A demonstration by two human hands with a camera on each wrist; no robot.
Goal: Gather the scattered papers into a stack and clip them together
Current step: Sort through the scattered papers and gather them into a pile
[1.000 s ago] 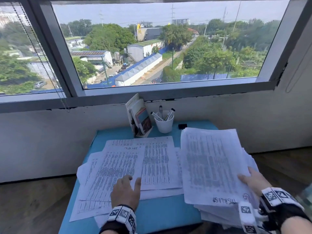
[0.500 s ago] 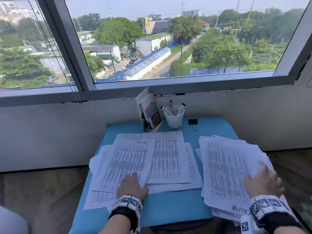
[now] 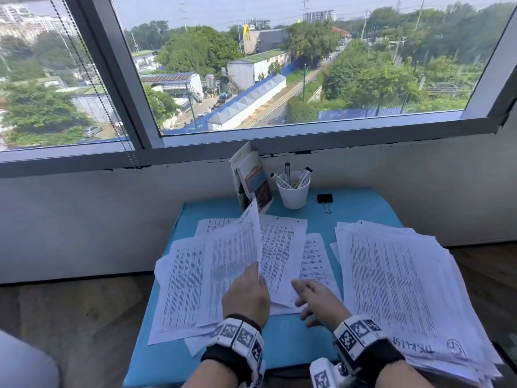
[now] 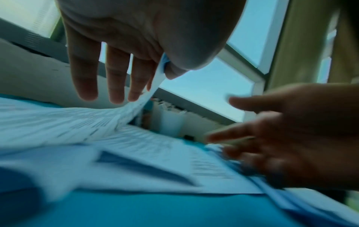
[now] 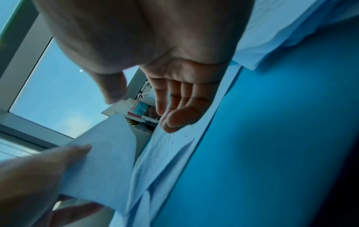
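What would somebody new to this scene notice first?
Probably the left hand near the table's front edge, pinching a white printed sheet whose far end has lifted off the scattered papers. The open right hand reaches towards it, beside a thick untidy pile of printed papers on the right of the blue table. A black binder clip lies beside a white cup of pens.

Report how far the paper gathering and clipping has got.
Done: a thick stack lies on the right of the table. In hand: the left hand pinches a lifted sheet; the right hand reaches, open. Left: the loose sheets and the unused binder clip.
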